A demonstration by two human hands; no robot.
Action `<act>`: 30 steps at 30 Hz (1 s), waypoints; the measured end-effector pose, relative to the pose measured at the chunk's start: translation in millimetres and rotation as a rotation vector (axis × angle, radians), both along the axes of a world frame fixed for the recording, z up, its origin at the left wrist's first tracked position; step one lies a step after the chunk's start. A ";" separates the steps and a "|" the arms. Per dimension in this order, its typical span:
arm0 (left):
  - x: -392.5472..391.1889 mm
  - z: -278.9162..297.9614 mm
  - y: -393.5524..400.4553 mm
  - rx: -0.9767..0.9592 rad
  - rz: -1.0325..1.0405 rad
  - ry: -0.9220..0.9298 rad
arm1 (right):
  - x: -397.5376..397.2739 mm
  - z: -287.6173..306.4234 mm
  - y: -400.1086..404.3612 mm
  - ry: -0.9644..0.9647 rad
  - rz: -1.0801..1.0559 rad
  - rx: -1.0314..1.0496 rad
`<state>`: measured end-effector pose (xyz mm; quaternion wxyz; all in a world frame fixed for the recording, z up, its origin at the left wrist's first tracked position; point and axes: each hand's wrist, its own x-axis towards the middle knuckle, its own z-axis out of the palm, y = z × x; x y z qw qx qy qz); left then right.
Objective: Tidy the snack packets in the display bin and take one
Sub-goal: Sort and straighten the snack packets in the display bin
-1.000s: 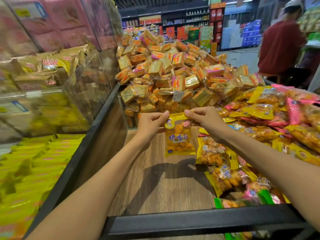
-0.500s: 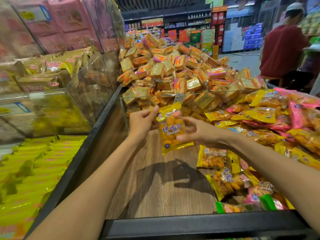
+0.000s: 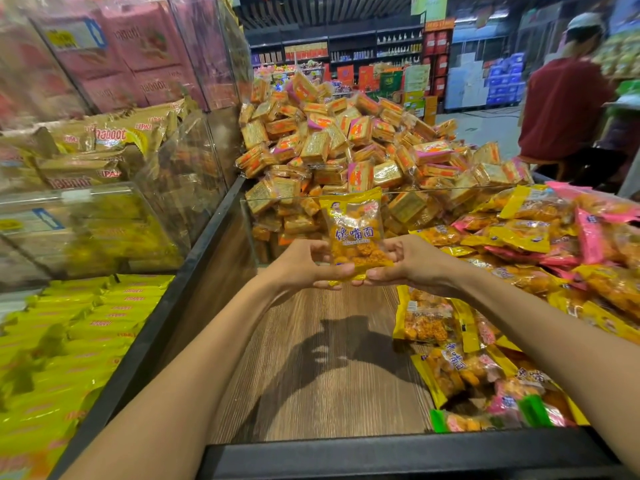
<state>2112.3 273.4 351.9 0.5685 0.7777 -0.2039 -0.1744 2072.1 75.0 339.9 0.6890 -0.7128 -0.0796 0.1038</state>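
I hold one yellow snack packet (image 3: 355,233) upright in front of me, blue characters facing the camera. My left hand (image 3: 304,266) grips its lower left edge and my right hand (image 3: 403,263) grips its lower right edge, fingers curled under the bottom. Both hands hover over the bare wooden floor of the display bin (image 3: 311,368). A heap of yellow and pink snack packets (image 3: 540,251) of the same kind fills the bin's right side.
The bin's black front rim (image 3: 381,455) runs across the bottom. A clear divider (image 3: 433,190) fences off a tall pile of orange cracker packets (image 3: 346,147). Clear bins with yellow packs (image 3: 86,341) stand left. A person in a red shirt (image 3: 568,105) is at far right.
The packet went from hanging by its top corners to standing upright. Both hands shifted down to its lower edges and now hold it from below, slightly higher and closer together.
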 end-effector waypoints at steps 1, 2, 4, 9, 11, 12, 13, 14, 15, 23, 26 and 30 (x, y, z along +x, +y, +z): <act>0.1 -0.6 0.7 0.008 0.002 -0.026 | 1.9 -0.8 -0.9 0.008 -0.019 -0.010; 0.2 -1.0 1.7 0.011 0.010 -0.042 | 2.6 -0.8 -1.1 0.015 -0.037 -0.016; 0.6 -0.5 3.2 0.029 0.029 -0.072 | 3.8 0.5 -1.5 0.016 -0.076 -0.035; -0.4 -2.9 1.8 0.020 0.109 -0.107 | 3.8 1.9 0.3 -0.031 -0.136 -0.015; 0.0 -3.0 -1.9 0.070 0.207 -0.253 | 4.8 0.3 2.1 -0.121 -0.212 -0.038; -1.0 -2.5 -4.0 0.075 0.257 -0.344 | 5.1 0.0 2.9 -0.184 -0.264 -0.081; -2.9 -0.9 -6.4 0.042 0.282 -0.403 | 5.6 -0.3 3.4 -0.240 -0.315 -0.132; -4.7 0.1 -8.7 -0.004 0.281 -0.420 | 6.5 -1.2 3.6 -0.279 -0.360 -0.171; -6.2 0.4 -11.5 -0.044 0.263 -0.418 | 6.7 -1.7 4.2 -0.307 -0.396 -0.200; -9.8 -2.8 -25.9 -0.192 0.201 -0.148 | -4.0 -6.6 28.0 -0.437 -0.380 -0.270; -5.7 -1.9 -22.6 -0.248 0.243 -0.084 | -7.9 -8.0 36.8 -0.489 -0.323 -0.371; 3.5 -4.9 -15.8 -0.199 0.282 -0.146 | -9.9 -5.3 38.9 -0.523 -0.260 -0.335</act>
